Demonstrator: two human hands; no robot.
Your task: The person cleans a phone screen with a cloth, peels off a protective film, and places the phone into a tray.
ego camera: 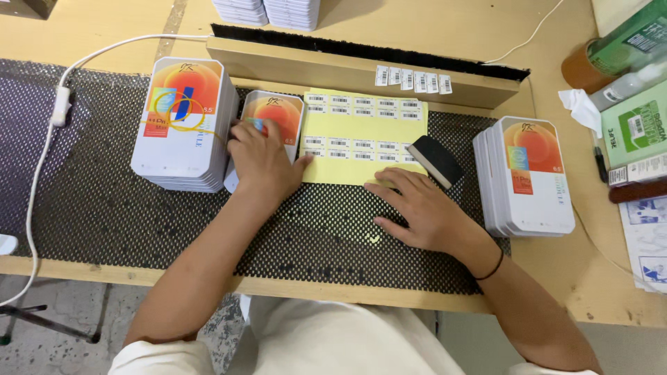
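At centre frame: your two hands work apart on the black mesh mat (104, 208).
Left hand (262, 161): pressed flat on a single white box (274, 118), fingers not curled around it.
Right hand (417, 208): spread flat, fingertips on the lower edge of the yellow label sheet (365, 132).
Upper left: banded box stack (184, 125).
Right: second stack (528, 177), black felt squeegee (434, 161).
Risk: judged, the sheet could slide and crease under your fingertips, spoiling barcode stickers.

Centre: I see the sticker sheet (365, 135) on the mat (104, 208), a single box (274, 114) just left of it.
Far left: box stack (182, 121).
Right: second stack (531, 173), block (434, 160) between.
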